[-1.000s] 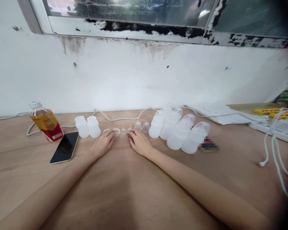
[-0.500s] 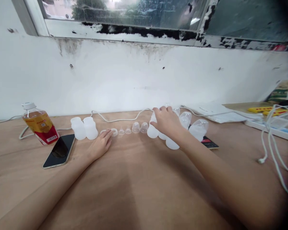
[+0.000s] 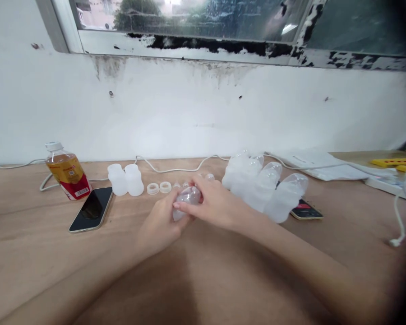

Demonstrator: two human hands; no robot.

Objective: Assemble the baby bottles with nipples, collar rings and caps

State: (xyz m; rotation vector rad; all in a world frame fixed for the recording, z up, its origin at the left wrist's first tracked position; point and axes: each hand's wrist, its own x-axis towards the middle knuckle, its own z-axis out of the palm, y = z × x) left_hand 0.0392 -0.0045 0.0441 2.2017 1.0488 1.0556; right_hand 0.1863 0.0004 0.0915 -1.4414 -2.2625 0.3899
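Sitting clasped between both hands [image 3: 163, 221] [image 3: 219, 205] — clear-topped bottle [image 3: 188, 196].

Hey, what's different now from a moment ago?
The left hand let go of the white rings and moved right. The right hand came back left from the group of bottles. Now both hands hold one clear-topped bottle between them. The drink, the phone and the two white bottles beside it stayed put.
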